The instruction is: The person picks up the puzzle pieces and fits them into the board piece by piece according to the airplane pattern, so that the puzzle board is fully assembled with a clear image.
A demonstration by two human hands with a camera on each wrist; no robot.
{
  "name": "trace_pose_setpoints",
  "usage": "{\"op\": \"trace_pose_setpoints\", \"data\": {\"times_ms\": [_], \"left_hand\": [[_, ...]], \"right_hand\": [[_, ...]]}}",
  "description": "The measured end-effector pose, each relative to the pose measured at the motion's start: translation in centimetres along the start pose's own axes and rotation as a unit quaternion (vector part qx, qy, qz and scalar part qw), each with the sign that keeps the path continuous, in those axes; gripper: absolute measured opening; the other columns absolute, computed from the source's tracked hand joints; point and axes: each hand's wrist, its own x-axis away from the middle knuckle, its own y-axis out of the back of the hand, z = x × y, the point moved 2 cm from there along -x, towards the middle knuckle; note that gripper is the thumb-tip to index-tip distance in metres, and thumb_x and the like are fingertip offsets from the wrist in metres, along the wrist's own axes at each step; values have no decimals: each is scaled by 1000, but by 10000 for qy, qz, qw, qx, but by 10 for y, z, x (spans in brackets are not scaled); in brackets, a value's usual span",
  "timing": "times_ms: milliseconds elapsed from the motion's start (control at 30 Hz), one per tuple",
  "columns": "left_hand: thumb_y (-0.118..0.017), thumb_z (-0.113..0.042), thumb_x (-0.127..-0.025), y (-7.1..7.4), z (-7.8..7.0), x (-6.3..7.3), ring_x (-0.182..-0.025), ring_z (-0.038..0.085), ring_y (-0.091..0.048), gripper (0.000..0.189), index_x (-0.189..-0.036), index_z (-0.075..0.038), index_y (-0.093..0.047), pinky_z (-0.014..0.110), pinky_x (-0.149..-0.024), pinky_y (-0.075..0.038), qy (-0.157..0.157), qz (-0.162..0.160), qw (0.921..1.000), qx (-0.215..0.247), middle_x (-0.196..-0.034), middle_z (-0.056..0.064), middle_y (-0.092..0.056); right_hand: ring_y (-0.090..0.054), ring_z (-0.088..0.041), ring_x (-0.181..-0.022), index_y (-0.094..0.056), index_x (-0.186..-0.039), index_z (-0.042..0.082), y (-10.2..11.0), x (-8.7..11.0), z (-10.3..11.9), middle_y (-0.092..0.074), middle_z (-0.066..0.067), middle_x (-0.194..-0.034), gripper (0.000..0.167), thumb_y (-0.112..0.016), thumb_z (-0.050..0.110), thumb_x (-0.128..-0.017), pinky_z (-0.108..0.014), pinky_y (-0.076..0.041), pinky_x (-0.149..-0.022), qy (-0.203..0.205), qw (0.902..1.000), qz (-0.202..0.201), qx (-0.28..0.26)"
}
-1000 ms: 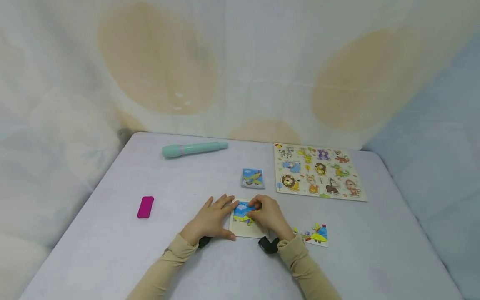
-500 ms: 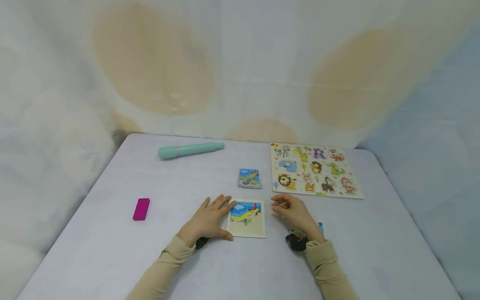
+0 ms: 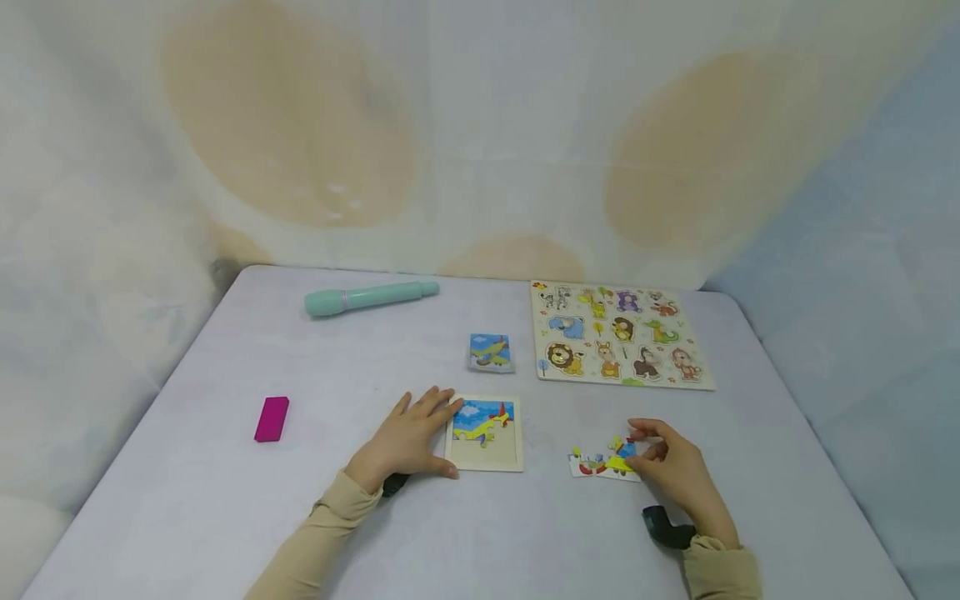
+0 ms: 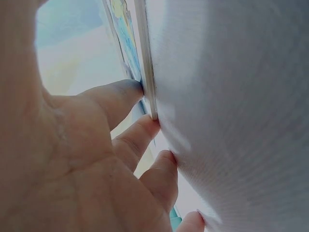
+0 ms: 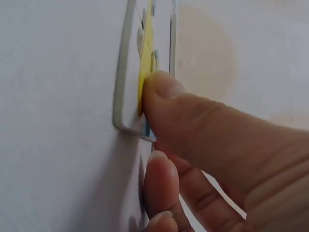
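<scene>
My left hand (image 3: pixel 402 442) lies spread at the left side of a small wooden puzzle tray (image 3: pixel 480 457), its fingertips on the rim. Sky and plane pieces (image 3: pixel 480 418) fill the tray's upper part; its lower part shows bare wood. In the left wrist view the fingers touch the tray's edge (image 4: pixel 146 63). My right hand (image 3: pixel 678 471) is at the loose joined puzzle pieces (image 3: pixel 588 468) right of the tray. It pinches the right end, a puzzle piece with yellow and blue (image 3: pixel 619 457). In the right wrist view the thumb (image 5: pixel 166 89) presses on the yellow print.
A small picture packet (image 3: pixel 491 354) with a plane lies behind the tray. An animal puzzle board (image 3: pixel 622 337) is at the back right. A mint-green tube-shaped object (image 3: pixel 372 297) lies at the back left, a magenta block (image 3: pixel 272 418) at the left.
My right hand has left the tray, moved right and come to the loose pieces, where it now pinches one. My left hand has stayed at the tray. The head view has shifted slightly.
</scene>
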Motion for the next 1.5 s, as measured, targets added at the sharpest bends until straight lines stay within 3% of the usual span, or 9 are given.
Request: {"op": "trace_pose_setpoints", "data": {"times_ms": [167, 300, 433, 567, 700, 833, 1067, 1233, 1500], "left_hand": [[-81, -56, -68, 2, 2, 1, -148, 34, -23, 103, -151, -16, -35, 61, -118, -15, -8, -28, 10000, 61, -158, 8, -31], [-80, -57, -68, 2, 3, 1, -148, 35, -22, 103, -151, -16, -36, 61, -118, -15, -10, -44, 10000, 62, -158, 8, -31], [-80, -57, -68, 2, 2, 1, -149, 34, -22, 103, -151, -16, -36, 61, -119, -14, 17, 16, 9999, 111, -158, 7, -31], [-81, -56, -68, 1, 0, 1, -148, 35, -22, 102, -150, -15, -37, 61, -118, -15, 26, 35, 9999, 160, -158, 8, -31], [-81, -56, -68, -1, 1, 1, -148, 34, -23, 102, -150, -15, -37, 62, -118, -16, 20, 31, 9999, 122, -158, 8, -32], [-81, -57, -67, -2, 1, 0, -148, 34, -23, 102, -150, -15, -37, 62, -118, -16, -2, 28, 10000, 87, -158, 8, -32], [-80, -57, -68, -1, 0, -2, -148, 34, -23, 102, -150, -16, -37, 62, -118, -16, 17, 49, 10000, 74, -158, 7, -32], [-80, -58, -68, -1, -1, 0, -148, 34, -23, 102, -150, -16, -37, 62, -117, -16, 9, 95, 9999, 83, -158, 8, -32], [-80, -58, -67, 1, -1, -1, -148, 34, -24, 102, -150, -16, -37, 62, -117, -17, -10, 3, 10000, 7, -157, 8, -32]], "right_hand": [[-51, -19, -86, -63, -120, 6, -3, -6, 10, -58, -12, -105, 39, -72, 2, -82, -23, -43, -70, 311, 9990, 84, 322], [-56, -20, -85, -67, -107, 7, -4, -13, 16, -62, -12, -100, 26, -71, 1, -82, -28, -47, -72, 536, 9978, 9, 399], [-65, -20, -85, -67, -110, 6, -7, -25, 21, -69, -16, -105, 23, -69, 8, -87, -31, -51, -71, 495, 9984, 1, 288], [-65, -17, -77, -61, -123, -1, -15, -36, 42, -70, -19, -99, 31, -58, 15, -97, -27, -51, -64, 563, 9963, 552, -345], [-63, -18, -75, -58, -124, -9, -38, -44, 73, -70, -18, -89, 35, -47, 17, -103, -27, -52, -65, 892, 9842, 1295, -814], [-55, -13, -74, -67, -116, -2, -69, -51, 98, -70, -13, -92, 28, -53, 16, -100, -23, -46, -62, 1062, 9792, 1555, -748], [-54, -11, -68, -72, -95, 9, -100, -49, 123, -67, -2, -80, 9, -71, 9, -86, -22, -44, -59, 880, 9871, 1161, -667], [-47, -13, -64, -70, -97, 11, -104, -46, 126, -60, -2, -82, 18, -75, 8, -81, -23, -38, -56, 731, 9927, 782, -550], [-46, -14, -66, -69, -101, 13, -108, -48, 130, -63, -3, -92, 20, -73, 10, -82, -24, -34, -56, 820, 9945, 611, -230]]}}
